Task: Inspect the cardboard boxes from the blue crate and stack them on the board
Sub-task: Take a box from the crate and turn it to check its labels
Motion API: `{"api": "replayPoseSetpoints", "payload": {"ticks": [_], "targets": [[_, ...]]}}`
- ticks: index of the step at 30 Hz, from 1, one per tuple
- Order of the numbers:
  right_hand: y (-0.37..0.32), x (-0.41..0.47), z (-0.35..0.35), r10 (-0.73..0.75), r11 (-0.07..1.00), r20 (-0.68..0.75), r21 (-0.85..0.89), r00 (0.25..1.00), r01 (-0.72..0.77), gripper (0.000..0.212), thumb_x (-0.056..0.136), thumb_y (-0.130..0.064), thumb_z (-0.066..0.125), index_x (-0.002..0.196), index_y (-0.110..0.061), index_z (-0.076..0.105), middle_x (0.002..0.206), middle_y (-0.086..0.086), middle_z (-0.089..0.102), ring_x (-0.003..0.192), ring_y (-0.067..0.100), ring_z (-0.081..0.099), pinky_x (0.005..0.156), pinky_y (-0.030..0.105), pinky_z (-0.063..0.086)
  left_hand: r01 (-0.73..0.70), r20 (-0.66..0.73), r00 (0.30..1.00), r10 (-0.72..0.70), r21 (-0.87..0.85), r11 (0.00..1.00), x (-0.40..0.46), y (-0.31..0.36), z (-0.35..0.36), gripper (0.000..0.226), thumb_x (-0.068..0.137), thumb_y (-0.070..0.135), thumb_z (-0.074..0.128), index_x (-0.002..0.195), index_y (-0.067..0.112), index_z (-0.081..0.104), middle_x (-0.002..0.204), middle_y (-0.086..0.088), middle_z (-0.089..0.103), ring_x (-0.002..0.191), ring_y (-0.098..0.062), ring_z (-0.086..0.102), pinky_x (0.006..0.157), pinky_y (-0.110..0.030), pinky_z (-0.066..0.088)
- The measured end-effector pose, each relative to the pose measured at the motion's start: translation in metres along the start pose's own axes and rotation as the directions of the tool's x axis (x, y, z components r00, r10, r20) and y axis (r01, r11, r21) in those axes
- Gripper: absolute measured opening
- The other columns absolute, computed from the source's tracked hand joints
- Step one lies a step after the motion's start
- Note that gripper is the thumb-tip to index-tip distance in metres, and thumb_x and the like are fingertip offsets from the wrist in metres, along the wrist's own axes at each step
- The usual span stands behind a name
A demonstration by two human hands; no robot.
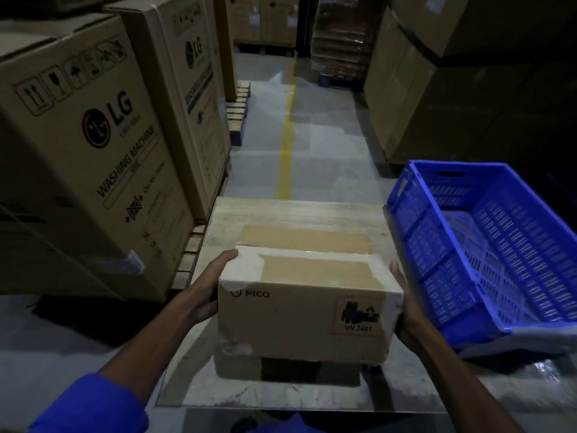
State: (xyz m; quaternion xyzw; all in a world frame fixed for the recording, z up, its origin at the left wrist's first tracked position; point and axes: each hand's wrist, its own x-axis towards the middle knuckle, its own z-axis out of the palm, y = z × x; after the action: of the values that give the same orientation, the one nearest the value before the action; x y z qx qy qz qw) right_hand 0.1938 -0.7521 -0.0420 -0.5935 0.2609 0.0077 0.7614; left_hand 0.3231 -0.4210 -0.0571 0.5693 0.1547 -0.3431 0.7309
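A cardboard box (307, 310) marked PICO, with white tape on its top edges, is held between both hands above the wooden board (290, 214). My left hand (209, 287) grips its left side, thumb on the top corner. My right hand (402, 310) grips its right side. Under it another cardboard box (239, 365) shows on the board, mostly hidden. The blue crate (487, 245) stands to the right of the board and looks empty.
Large LG washing-machine cartons (84, 145) on pallets line the left. More tall cartons (437, 89) stand on the right. A grey floor aisle with a yellow line (285, 151) runs ahead beyond the board.
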Motion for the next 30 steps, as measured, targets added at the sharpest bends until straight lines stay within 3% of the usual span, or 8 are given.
{"api": "replayPoseSetpoints", "payload": {"ticks": [2,5,8,12,15,21,26,30], "targets": [[0.003,0.0,-0.002,0.052,0.998,-0.014,-0.016,0.999,-0.053,0.059,0.1,-0.061,0.04,0.122,-0.015,0.07,0.112,0.016,0.078,0.1,0.029,0.075,0.087,0.044,0.058,-0.021,-0.012,1.0,0.022,0.056,0.998,0.007,-0.007,-0.006,0.039,0.102,0.036,0.055,0.135,0.016,0.057,0.121,-0.019,0.072,0.11,-0.039,0.065,0.084,-0.047,0.053],[0.009,-0.001,0.001,0.103,0.99,-0.041,-0.095,0.994,-0.106,0.067,0.09,-0.068,0.043,0.132,-0.02,0.066,0.126,0.015,0.072,0.118,0.035,0.067,0.107,0.056,0.049,-0.04,-0.015,0.999,0.043,0.159,0.986,0.013,-0.017,-0.006,0.044,0.1,0.033,0.059,0.14,0.019,0.051,0.132,-0.015,0.065,0.116,-0.036,0.065,0.087,-0.045,0.055],[0.014,-0.003,0.003,0.089,0.981,-0.045,-0.166,0.995,-0.096,0.071,0.085,-0.077,0.049,0.135,-0.029,0.063,0.133,0.005,0.069,0.124,0.029,0.064,0.112,0.058,0.045,-0.062,-0.051,0.996,0.074,0.207,0.976,0.013,-0.024,-0.002,0.043,0.103,0.029,0.057,0.143,0.021,0.046,0.137,-0.01,0.061,0.118,-0.03,0.063,0.088,-0.042,0.055],[0.016,-0.002,0.004,0.026,0.971,-0.048,-0.237,0.999,-0.037,0.105,0.06,-0.094,0.062,0.142,-0.028,0.056,0.141,0.003,0.063,0.128,0.024,0.06,0.115,0.057,0.042,-0.089,-0.056,0.992,0.109,0.281,0.956,0.013,-0.025,0.001,0.048,0.104,0.028,0.058,0.147,0.027,0.038,0.136,-0.004,0.06,0.113,-0.023,0.065,0.085,-0.038,0.056],[0.016,0.002,0.006,0.059,0.968,-0.046,-0.241,0.997,-0.068,0.123,0.05,-0.101,0.062,0.146,-0.024,0.054,0.142,0.006,0.063,0.129,0.026,0.062,0.116,0.055,0.043,-0.147,-0.046,0.984,0.173,0.345,0.927,0.015,-0.024,0.001,0.055,0.105,0.03,0.057,0.154,0.035,0.032,0.145,0.0,0.054,0.122,-0.021,0.06,0.1,-0.042,0.053],[0.008,0.008,0.007,-0.032,0.993,-0.143,-0.118,0.989,0.015,0.063,0.103,-0.066,0.029,0.13,-0.023,0.067,0.128,0.005,0.072,0.121,0.027,0.067,0.108,0.055,0.049,-0.392,-0.021,0.909,0.416,0.296,0.871,0.001,-0.011,0.007,0.055,0.099,0.053,0.051,0.149,0.038,0.036,0.133,0.009,0.06,0.119,-0.019,0.065,0.088,-0.037,0.057],[-0.006,0.016,0.009,-0.101,0.995,-0.255,-0.012,0.962,0.102,0.053,0.106,-0.059,0.033,0.12,-0.022,0.069,0.127,0.013,0.069,0.114,0.029,0.067,0.098,0.05,0.054,-0.418,-0.108,0.898,0.427,0.098,0.903,-0.002,0.009,0.014,0.061,0.101,0.068,0.038,0.123,0.013,0.054,0.125,-0.002,0.066,0.12,-0.028,0.062,0.083,-0.043,0.056],[-0.011,0.013,0.009,-0.142,0.99,-0.209,-0.02,0.968,0.141,0.048,0.107,-0.057,0.033,0.123,-0.029,0.069,0.122,0.008,0.071,0.114,0.028,0.068,0.099,0.052,0.054,-0.378,-0.107,0.919,0.38,0.039,0.925,-0.003,0.012,0.017,0.073,0.092,0.076,0.034,0.137,0.025,0.061,0.135,0.001,0.064,0.125,-0.022,0.059,0.099,-0.052,0.054]]}}
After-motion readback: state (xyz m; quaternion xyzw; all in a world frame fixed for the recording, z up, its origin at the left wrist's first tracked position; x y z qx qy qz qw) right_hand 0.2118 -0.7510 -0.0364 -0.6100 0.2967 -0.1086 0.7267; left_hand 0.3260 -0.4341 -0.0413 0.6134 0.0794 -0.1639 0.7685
